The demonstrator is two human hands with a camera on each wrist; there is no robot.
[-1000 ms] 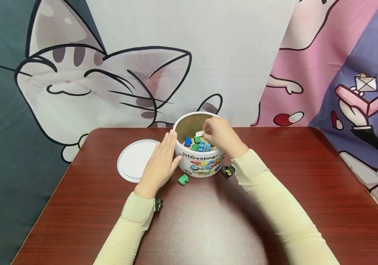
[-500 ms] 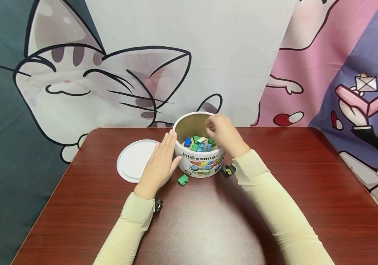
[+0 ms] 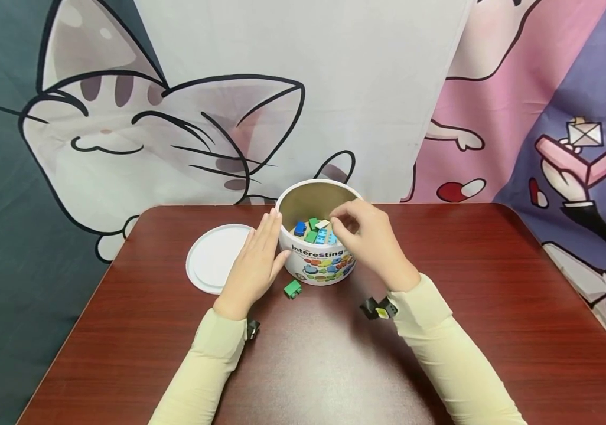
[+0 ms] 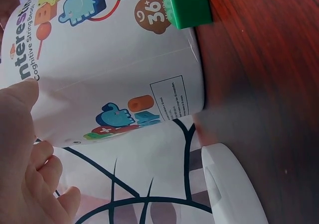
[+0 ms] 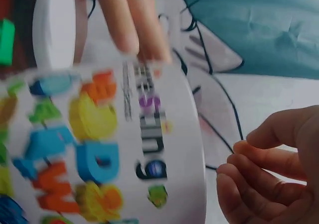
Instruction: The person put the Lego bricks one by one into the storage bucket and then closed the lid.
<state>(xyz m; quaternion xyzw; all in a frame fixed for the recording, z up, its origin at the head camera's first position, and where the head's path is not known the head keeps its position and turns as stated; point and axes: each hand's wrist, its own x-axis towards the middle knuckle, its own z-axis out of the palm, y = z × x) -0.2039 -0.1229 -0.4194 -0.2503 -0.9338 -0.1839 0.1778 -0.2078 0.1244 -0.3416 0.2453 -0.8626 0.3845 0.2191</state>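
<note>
A white round bucket [image 3: 318,273] with printed toy pictures stands near the table's back edge. Inside it lie several blocks, among them a dark blue block [image 3: 300,228], a light blue block [image 3: 321,236] and a white piece [image 3: 322,224]. My left hand [image 3: 252,262] rests its straight fingers against the bucket's left side. At the right rim hovers my right hand [image 3: 374,245], its fingers loosely curled; the right wrist view shows nothing between the thumb and fingers [image 5: 264,159]. On the table in front of the bucket sits a green block [image 3: 292,289].
A white round lid [image 3: 212,260] lies flat left of the bucket, partly behind the left hand. The reddish-brown table [image 3: 494,283] extends to both sides. A printed cloth [image 3: 377,106] hangs behind the table.
The white piece that my right hand pinched has been let go into the bucket. My right hand has since drawn back toward me and to the right. The left hand stays put.
</note>
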